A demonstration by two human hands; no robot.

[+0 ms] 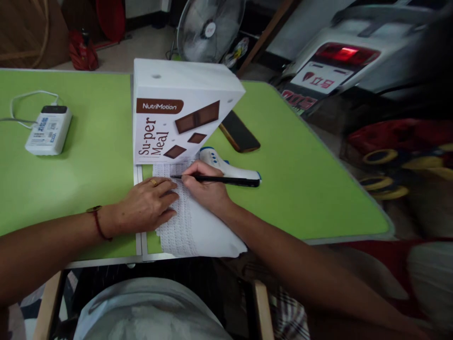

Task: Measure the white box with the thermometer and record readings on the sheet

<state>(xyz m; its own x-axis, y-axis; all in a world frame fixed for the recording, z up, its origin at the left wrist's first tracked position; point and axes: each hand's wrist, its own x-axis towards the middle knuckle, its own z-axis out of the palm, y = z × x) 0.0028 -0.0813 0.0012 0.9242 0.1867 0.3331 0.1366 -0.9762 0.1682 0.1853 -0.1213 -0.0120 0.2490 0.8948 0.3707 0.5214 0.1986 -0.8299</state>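
A white sheet of paper [198, 231] filled with small print lies on the green table [95, 156] near its front edge. My left hand [148, 205] rests flat on the sheet, fingers together, a ring on one finger. My right hand [205, 186] grips a black pen [226, 179] with its tip touching the paper near the top. Directly behind the paper stands a white NutriMotion Su-per Meal box [177, 108].
A white infrared thermometer [226, 167] lies just behind my right hand. A dark phone [239, 132] lies right of the box. A white power bank [49, 130] with a cable sits at the left. A fan [208, 28] and a scooter [339, 56] stand beyond the table.
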